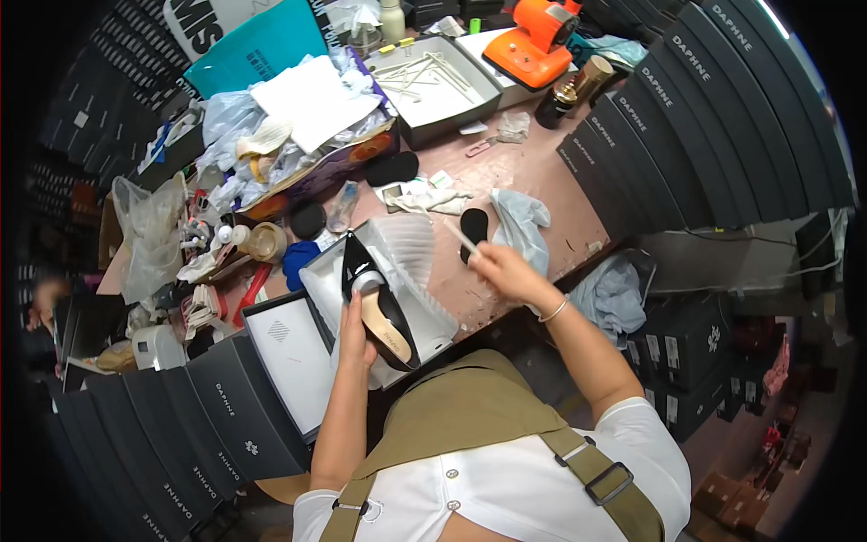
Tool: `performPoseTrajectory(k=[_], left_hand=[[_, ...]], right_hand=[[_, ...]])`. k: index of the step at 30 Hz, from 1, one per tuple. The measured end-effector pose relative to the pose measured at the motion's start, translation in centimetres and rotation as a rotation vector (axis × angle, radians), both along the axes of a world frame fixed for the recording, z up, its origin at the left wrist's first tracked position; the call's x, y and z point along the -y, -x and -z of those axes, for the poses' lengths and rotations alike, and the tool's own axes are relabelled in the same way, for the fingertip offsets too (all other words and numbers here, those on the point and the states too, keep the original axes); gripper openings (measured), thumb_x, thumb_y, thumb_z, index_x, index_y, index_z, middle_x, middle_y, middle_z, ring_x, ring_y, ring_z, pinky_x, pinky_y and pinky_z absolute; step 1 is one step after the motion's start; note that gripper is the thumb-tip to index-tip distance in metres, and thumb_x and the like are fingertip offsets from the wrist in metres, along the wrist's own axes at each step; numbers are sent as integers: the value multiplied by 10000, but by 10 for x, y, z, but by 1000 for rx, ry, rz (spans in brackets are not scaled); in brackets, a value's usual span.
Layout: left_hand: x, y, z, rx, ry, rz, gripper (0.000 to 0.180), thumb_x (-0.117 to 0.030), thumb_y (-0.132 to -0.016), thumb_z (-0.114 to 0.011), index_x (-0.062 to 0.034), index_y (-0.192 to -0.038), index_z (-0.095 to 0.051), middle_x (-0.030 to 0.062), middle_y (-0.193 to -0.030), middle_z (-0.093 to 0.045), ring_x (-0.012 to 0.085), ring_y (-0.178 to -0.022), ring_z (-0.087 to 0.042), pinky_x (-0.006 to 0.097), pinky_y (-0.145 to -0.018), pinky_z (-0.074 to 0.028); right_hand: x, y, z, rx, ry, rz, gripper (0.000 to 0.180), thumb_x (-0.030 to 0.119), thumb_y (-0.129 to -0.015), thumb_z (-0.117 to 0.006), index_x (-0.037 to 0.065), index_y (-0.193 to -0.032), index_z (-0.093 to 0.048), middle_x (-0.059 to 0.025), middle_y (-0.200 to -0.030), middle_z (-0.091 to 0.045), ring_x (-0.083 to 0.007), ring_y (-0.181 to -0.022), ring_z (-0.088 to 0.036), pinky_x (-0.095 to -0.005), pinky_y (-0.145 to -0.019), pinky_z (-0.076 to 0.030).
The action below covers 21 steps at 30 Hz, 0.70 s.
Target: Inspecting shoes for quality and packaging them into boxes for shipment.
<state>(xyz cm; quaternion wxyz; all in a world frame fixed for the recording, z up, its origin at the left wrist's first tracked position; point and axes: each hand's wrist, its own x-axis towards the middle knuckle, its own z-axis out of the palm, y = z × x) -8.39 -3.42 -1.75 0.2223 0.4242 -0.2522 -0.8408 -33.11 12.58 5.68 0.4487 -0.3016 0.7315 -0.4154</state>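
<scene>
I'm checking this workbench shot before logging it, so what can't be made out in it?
All in the head view:
- Left hand: its palm side, turned away against the black shoe.
- Thin white stick: its lower end, hidden in the right hand.
- Open shoebox: its near corner, covered by shoe and hand.
- Far left edge: blurred and dark.

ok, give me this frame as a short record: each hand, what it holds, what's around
left hand: holds a black shoe with tan insole by its side, over an open white shoe box
right hand: grips a thin white stick, raised above the bench
under right hand: black oval insole and pale blue cloth on the pink workbench
near left hand: box lid, white inside
far bench: orange machine, open grey box holding white sticks
sides: rows of dark shoe boxes
</scene>
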Motion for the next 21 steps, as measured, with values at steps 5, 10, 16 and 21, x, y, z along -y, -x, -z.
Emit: performPoseTrajectory(k=[5, 10, 16, 21], left_hand=[[-17, 7, -35, -136, -168, 97, 591, -538, -949, -447, -25, -1228, -536, 117, -1159, -611, 247, -1054, -599, 395, -929, -482], [-29, -8, -49, -257, -273, 12, 527, -430, -982, -380, -17, -1294, -483, 124, -1249, -575, 256, -1145, -553, 404, -1006, -423], [-47, -33, -63, -201, -328, -250, 503, -474, -966, -463, -62, -1250, -515, 99, -1235, -566, 240, -1151, -534, 393, -991, -429], [-72, -49, -56, -200, -309, -368, 633, -536, -949, -454, -62, -1366, -394, 127, -1411, -426, 285, -1313, -393, 456, -1096, -307]], right_hand=[[145, 104, -28, -882, 429, 108, 273, 237, -884, -609, 8, -1032, -592, -233, -855, -604, -396, -864, -600, -444, -758, -463], [199, 55, -81, -708, 466, -146, 341, 197, -802, -693, -5, -1065, -616, -192, -927, -645, -331, -830, -637, -393, -754, -504], [109, -127, -9, -908, 513, -670, 282, 252, -758, -717, 63, -853, -531, -118, -806, -578, -316, -704, -633, -400, -603, -504], [123, -159, 26, -936, 401, -784, 246, 242, -761, -668, 49, -825, -529, -128, -732, -616, -312, -628, -641, -392, -510, -505]])
